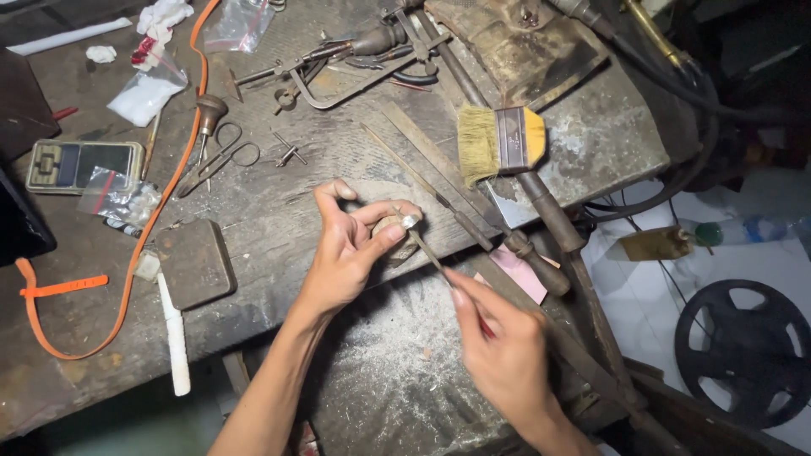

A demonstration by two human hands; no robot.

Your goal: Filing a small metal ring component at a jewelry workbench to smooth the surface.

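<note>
My left hand [351,245] pinches a small silver ring [409,221] against a worn wooden bench peg [394,237] at the edge of the workbench [279,211]. My right hand [503,342] grips the handle end of a thin metal file [422,245], whose tip rests on the ring. Both forearms reach in from the bottom of the view.
A yellow-handled brush [500,142], long files [439,181], scissors [221,156], a small digital scale [83,165], plastic bags [148,89], an orange strap [135,253], a dark metal block [194,263] and a white stick [175,333] lie on the bench. A black wheel [748,350] sits at the lower right.
</note>
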